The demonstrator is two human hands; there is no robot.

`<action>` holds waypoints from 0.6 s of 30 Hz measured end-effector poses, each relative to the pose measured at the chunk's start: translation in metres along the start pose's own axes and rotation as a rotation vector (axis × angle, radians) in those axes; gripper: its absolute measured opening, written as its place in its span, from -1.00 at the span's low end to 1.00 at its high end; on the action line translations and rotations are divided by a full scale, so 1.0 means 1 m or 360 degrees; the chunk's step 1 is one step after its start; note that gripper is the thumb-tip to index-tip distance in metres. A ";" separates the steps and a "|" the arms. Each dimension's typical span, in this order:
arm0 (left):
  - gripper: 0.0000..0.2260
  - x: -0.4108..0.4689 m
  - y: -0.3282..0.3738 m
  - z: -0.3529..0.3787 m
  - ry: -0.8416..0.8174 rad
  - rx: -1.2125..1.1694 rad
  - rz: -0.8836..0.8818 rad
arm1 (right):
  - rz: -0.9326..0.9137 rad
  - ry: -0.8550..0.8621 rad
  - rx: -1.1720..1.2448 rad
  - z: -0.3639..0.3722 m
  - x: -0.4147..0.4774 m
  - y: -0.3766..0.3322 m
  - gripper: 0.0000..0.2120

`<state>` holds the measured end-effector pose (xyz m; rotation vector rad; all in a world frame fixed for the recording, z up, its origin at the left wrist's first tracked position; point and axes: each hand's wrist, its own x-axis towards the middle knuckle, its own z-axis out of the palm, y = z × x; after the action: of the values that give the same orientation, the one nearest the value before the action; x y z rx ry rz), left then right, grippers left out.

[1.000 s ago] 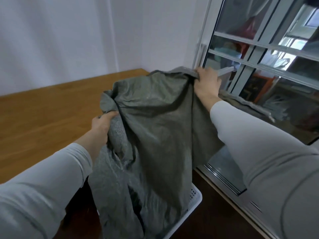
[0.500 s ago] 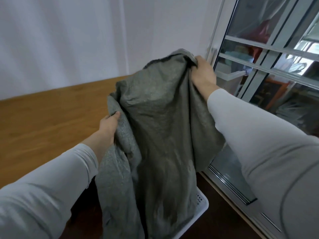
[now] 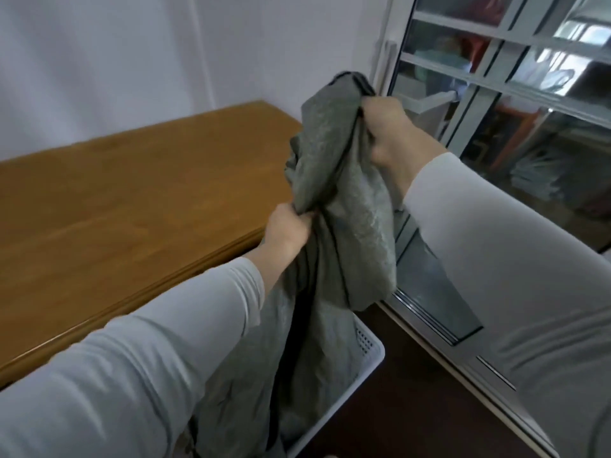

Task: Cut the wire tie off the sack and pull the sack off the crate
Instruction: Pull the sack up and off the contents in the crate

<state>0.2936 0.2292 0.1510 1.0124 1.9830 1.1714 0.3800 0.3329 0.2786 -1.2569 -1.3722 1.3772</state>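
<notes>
A grey-green woven sack (image 3: 334, 206) hangs bunched in the air between my hands. My right hand (image 3: 393, 133) grips its top edge, raised in front of the window. My left hand (image 3: 287, 231) clutches a fold lower down on the sack's left side. The sack's lower end drapes down into a white perforated plastic crate (image 3: 370, 355) on the floor, of which only one corner shows. No wire tie or cutting tool is visible.
A wooden table (image 3: 132, 200) stands to the left, its edge close to my left forearm. A sliding glass door with a white frame (image 3: 463, 352) runs along the right. Dark floor (image 3: 413, 408) lies between crate and door track.
The sack has gone from spread wide to gathered into a narrow bunch. My hands moved closer together, the left rising up and rightward. The view shifted, showing more table.
</notes>
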 end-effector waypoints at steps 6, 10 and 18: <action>-0.89 0.030 0.010 0.014 0.0034 -0.0176 -0.0294 | -0.1082 0.0420 -0.1165 -0.055 -0.073 0.060 -0.36; -0.67 0.041 0.034 0.045 -0.0154 -0.0473 -0.0501 | -0.0025 -0.0440 -0.1632 -0.043 -0.096 0.173 0.33; -0.77 0.060 0.016 0.089 -0.0807 -0.0886 -0.0553 | 0.0369 0.0423 -0.0449 -0.048 -0.014 0.265 -0.53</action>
<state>0.3389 0.3232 0.1210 0.5687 1.2643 1.0515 0.4566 0.3053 0.0212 -1.7646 -1.2948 1.1395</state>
